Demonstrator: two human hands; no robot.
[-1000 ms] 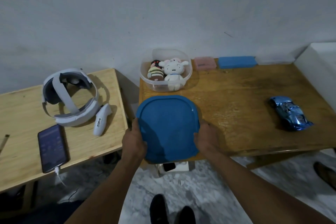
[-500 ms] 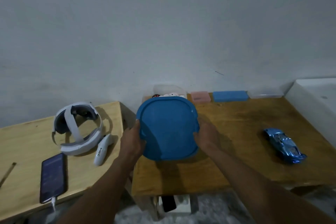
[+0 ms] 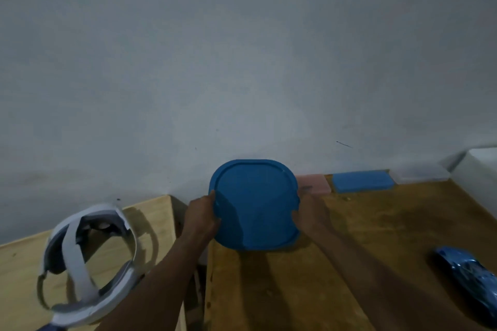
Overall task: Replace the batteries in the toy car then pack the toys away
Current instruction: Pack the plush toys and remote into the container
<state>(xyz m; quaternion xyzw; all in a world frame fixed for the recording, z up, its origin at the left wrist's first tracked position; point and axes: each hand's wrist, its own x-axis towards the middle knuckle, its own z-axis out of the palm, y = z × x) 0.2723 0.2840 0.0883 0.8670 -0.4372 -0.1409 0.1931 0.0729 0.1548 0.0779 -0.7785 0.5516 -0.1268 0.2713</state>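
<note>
On your far left stands a pale wooden table point(image 3: 24, 279). A white headset point(image 3: 88, 263) lies on it near its right edge, blurred, with the strap arching over the top. A narrow gap parts this table from the darker wooden table point(image 3: 349, 263) in front of you.

Your left hand point(image 3: 201, 216) reaches across that gap to the back left corner of the darker table. Its thumb lies on the upper face of the blue lid point(image 3: 255, 204) and its fingers curl under the left rim, so it grips the lid firmly. You hold the lid over that back left corner, its far edge up by the wall point(image 3: 242, 62) and its top face turned toward you. It hides whatever sits below it, and you cannot tell whether it rests on anything. Your right hand point(image 3: 309, 212) grips the right rim in the same way, thumb on top at the edge and fingers wrapped beneath.

Just right of the lid, a pink box point(image 3: 314, 184) lies along the back edge of the darker table, against the wall. A blue box point(image 3: 363, 181) lies beside it, further along the same edge. The toy car point(image 3: 468, 274), shiny blue, sits near the table's right edge. It is well apart from both your hands and partly cut off by the frame. A white block point(image 3: 481, 169) stands beyond the back right corner.
</note>
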